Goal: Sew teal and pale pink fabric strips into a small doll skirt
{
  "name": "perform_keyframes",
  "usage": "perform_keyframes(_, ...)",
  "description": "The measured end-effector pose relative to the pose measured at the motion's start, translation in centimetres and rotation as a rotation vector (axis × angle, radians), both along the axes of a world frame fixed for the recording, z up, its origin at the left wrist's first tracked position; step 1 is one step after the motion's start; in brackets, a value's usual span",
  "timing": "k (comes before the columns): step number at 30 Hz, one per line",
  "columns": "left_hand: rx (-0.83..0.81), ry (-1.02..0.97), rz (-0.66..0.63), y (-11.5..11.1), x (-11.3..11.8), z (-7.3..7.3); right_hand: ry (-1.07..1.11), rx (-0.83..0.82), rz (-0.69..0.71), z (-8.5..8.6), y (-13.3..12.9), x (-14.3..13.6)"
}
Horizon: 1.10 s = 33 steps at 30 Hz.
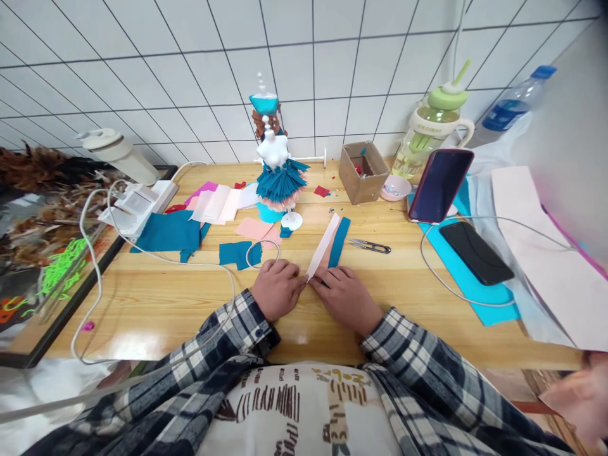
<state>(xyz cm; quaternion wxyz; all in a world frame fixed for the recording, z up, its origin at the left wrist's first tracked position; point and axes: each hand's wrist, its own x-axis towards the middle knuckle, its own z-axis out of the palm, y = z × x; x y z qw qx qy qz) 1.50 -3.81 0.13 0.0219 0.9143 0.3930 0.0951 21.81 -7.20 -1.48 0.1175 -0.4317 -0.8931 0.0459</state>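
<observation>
My left hand (279, 289) and my right hand (349, 297) meet at the near end of a pale pink paper strip (323, 246). Fingers of both pinch its tip against the table. A teal strip (339, 242) lies alongside, its lower end by my right knuckles, with a peach layer between the two. Thread snips (370, 246) rest to the right. Beyond my hands stands a small white doll-like figure (273, 149) with a ruffled teal skirt (280, 182) over peach ruffles. A thin white ring (263, 253) lies partly on a teal scrap (231, 254) near my left hand.
Paper pieces (166, 232) and a power strip (140, 202) are at left, with a white cable (209, 263) crossing my left sleeve. A cardboard box (363, 171), pink bowl (396, 189), propped phone (439, 187), flat phone (475, 252) and drink bottle (430, 126) stand or lie right.
</observation>
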Motion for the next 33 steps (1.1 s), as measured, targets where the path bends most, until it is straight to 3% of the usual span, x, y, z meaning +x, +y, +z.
perform_keyframes(4,0.039,0.111,-0.118,0.6,0.5,0.6,-0.006,-0.006,0.011,0.0,0.1,0.1)
perform_keyframes(11,0.123,0.217,-0.238,0.8,0.6,0.1,0.089,-0.119,-0.003,0.5,1.3,0.8)
perform_keyframes(18,0.072,0.149,-0.168,0.4,0.4,-0.3,0.247,-0.183,0.037,0.5,1.8,1.5)
perform_keyframes(23,0.012,-0.173,0.022,0.3,-0.5,-1.6,0.345,-0.120,-0.060,0.2,1.6,2.1)
perform_keyframes(27,-0.033,-0.385,0.017,0.7,-1.0,-2.1,0.302,-0.057,-0.063,-0.2,1.8,2.3)
perform_keyframes(30,-0.085,-0.346,-0.039,1.2,-1.1,-2.0,0.264,-0.063,-0.101,-0.5,2.0,2.2)
perform_keyframes(33,-0.141,-0.157,-0.120,1.8,-0.8,-1.9,0.255,-0.099,-0.140,-0.8,2.2,2.2)
